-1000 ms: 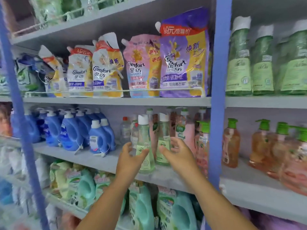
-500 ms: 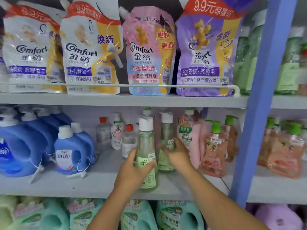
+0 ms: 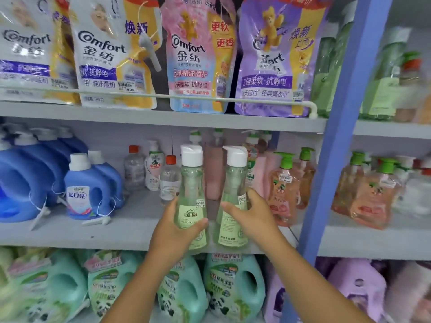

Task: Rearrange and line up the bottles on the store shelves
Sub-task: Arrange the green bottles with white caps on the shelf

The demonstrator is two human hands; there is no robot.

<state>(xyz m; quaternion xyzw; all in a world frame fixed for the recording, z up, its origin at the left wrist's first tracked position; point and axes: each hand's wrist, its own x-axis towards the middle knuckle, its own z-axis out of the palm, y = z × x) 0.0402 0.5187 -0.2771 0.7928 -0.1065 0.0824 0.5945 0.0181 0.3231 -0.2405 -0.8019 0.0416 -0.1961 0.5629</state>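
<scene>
**Two green white-capped bottles gripped at the front of the middle shelf**

Left hand (image 3: 173, 229): fingers and thumb curled round the lower body of the left green bottle (image 3: 192, 201); thumb lies across its label. Bottle upright, white flip cap on top, base at the front edge of the middle shelf (image 3: 112, 231). Whether the base touches the shelf cannot be told; the hand covers part of it.

Right hand (image 3: 253, 217): thumb on the near face and fingers wrapped round the far side of the right green bottle (image 3: 233, 203). Same type, same white cap, upright, base at the shelf's front edge.

The two bottles stand side by side, near each other but apart, caps at about the same height.

Surroundings, same shelf:
- Left: blue detergent jugs (image 3: 88, 190) with white caps, loose tags hanging from them.
- Behind the left bottle: small clear bottles with red caps (image 3: 170, 180).
- Between and behind the pair: pink bottle (image 3: 213, 173).
- Right: orange pump bottles (image 3: 283, 192) with green pumps; more past the blue upright post (image 3: 338, 136).

Shelf above: Comfort softener refill pouches (image 3: 198, 54) behind a white rail.
Shelf below: teal detergent jugs (image 3: 233, 290).
</scene>
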